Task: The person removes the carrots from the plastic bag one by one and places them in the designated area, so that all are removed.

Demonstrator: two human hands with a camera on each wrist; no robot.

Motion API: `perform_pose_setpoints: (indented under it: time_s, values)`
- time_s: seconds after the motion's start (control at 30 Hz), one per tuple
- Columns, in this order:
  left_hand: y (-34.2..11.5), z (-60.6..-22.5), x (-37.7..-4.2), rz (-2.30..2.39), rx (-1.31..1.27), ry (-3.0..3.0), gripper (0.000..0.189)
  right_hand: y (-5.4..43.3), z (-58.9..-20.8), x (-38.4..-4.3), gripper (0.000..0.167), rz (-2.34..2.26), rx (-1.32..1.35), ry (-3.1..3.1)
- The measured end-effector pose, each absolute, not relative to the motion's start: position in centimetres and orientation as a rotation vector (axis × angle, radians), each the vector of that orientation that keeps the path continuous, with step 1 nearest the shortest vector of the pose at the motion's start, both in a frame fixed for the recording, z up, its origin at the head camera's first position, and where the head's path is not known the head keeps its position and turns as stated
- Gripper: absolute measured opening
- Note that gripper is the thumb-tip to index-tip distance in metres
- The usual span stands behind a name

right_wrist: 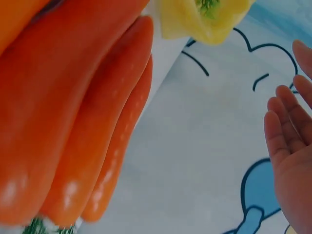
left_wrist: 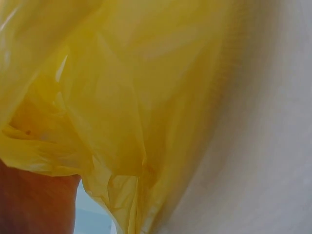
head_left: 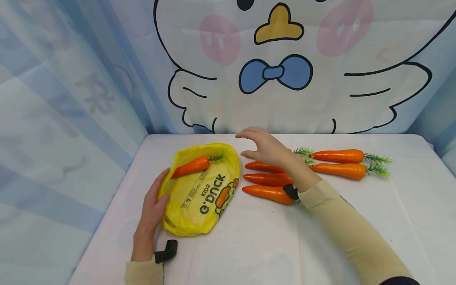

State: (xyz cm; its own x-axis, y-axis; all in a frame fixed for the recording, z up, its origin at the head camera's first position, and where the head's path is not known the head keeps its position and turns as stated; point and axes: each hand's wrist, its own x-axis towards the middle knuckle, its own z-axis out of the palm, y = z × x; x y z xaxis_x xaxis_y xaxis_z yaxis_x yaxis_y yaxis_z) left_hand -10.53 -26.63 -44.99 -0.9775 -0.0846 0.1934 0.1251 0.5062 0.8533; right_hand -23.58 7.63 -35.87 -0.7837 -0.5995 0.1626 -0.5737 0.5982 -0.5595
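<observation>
My left hand (head_left: 154, 208) grips the near-left rim of a yellow plastic bag (head_left: 174, 221), thumb on the inner side and fingers outside. The bag lies with its mouth spread and shows "G.DUCK KIDS" print. One toy carrot (head_left: 191, 166) with a green top rests in it, its tip toward the left rim. Yellow film (left_wrist: 122, 97) fills most of the left wrist view. To the right of the bag my right hand (head_left: 263, 146) hovers with fingers extended and holds nothing. Below it lie several orange carrots (head_left: 265, 192), partly hidden by the forearm.
Two more carrots (head_left: 338, 156) lie farther right on the white table (head_left: 249, 253), green tops pointing right. Behind the table hangs a cloth (head_left: 278, 107) with a cartoon figure, and a blue curtain (head_left: 71, 138) hangs along the left side.
</observation>
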Motion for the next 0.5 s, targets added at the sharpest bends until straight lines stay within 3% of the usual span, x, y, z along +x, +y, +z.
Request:
perform_pose_setpoints:
  time_s: [0.5]
  values:
    - [-26.7, -45.1, -10.6, -1.455, -0.046, -2.532, 0.072, 0.9, -38.2, -24.2, 0.052, -0.897, -1.133, 2.666]
